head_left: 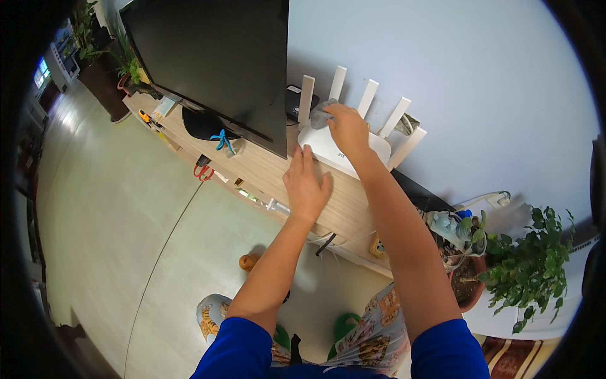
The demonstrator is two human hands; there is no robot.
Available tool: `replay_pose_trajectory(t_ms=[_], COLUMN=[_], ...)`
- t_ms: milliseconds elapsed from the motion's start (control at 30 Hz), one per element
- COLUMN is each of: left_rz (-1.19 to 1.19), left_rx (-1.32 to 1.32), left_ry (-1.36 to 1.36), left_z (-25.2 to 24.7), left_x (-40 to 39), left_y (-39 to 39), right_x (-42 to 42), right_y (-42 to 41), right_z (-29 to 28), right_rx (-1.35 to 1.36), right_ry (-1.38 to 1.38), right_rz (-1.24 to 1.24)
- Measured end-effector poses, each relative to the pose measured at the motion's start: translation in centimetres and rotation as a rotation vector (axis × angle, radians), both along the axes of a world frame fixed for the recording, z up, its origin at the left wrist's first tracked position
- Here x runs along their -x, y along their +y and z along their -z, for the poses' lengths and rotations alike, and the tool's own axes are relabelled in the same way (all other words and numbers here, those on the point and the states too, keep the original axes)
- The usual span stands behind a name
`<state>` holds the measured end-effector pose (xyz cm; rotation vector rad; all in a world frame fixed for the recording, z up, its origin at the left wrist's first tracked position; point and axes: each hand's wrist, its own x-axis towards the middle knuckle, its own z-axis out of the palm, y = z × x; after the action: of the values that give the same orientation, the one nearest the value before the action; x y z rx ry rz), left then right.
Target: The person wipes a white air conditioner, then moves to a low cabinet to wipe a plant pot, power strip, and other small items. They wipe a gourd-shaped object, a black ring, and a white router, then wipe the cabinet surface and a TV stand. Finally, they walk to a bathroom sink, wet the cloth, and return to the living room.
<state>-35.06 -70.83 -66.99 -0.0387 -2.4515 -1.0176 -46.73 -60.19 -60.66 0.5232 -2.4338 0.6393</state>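
Observation:
A white ZTE router (326, 152) with several upright antennas stands on a light wood-grain TV cabinet (265, 161), close to the wall. My right hand (348, 130) reaches over the router and holds a crumpled grey cloth (321, 115) against its top, near the left-hand antennas. Fingertips of my left hand (305, 187) rest at the router's front left edge, fingers stretched out and the thumb apart, with nothing in the grasp. The palm lies low over the cabinet top. Part of the router is hidden behind my right hand and forearm.
A large dark television (213, 61) stands left of the router, with a blue-tied small jar (228, 149) before its base. A black box (294, 100) sits behind. Potted plants (525, 260) stand at the right, near a wall socket (498, 200). Red-handled scissors (203, 172) hang off the cabinet's front.

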Motion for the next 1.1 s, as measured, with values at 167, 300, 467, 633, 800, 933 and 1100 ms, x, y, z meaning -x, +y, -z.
replay_pose_trajectory(t_ms=[167, 300, 467, 633, 800, 933, 1100], left_rz=[0.014, -0.004, 0.004, 0.013, -0.016, 0.009, -0.003], left_rx=[0.069, 0.048, 0.040, 0.032, -0.044, -0.088, -0.060], left_ry=[-0.039, -0.087, -0.101, -0.040, -0.051, -0.072, -0.040], left_z=[-0.9, -0.6, -0.8, -0.4, -0.3, -0.4, -0.3], left_x=[0.2, -0.2, 0.0, 0.2, 0.0, 0.4, 0.1], left_y=[0.5, -0.4, -0.4, 0.0, -0.7, 0.0, -0.5], right_x=[1.8, 0.0, -0.2, 0.3, -2.7, -1.2, -3.4], right_y=[-0.2, 1.1, -1.2, -0.9, 0.0, -0.9, 2.3], right_z=[1.8, -0.5, -2.7, 0.5, -3.5, -0.6, -1.1], right_rx=[-0.268, -0.541, -0.441, -0.376, -0.376, -0.283, -0.411], right_ry=[-0.096, -0.260, -0.322, -0.029, -0.507, -0.267, -0.298], right_rz=[-0.042, -0.017, 0.081, -0.047, -0.037, -0.363, -0.276])
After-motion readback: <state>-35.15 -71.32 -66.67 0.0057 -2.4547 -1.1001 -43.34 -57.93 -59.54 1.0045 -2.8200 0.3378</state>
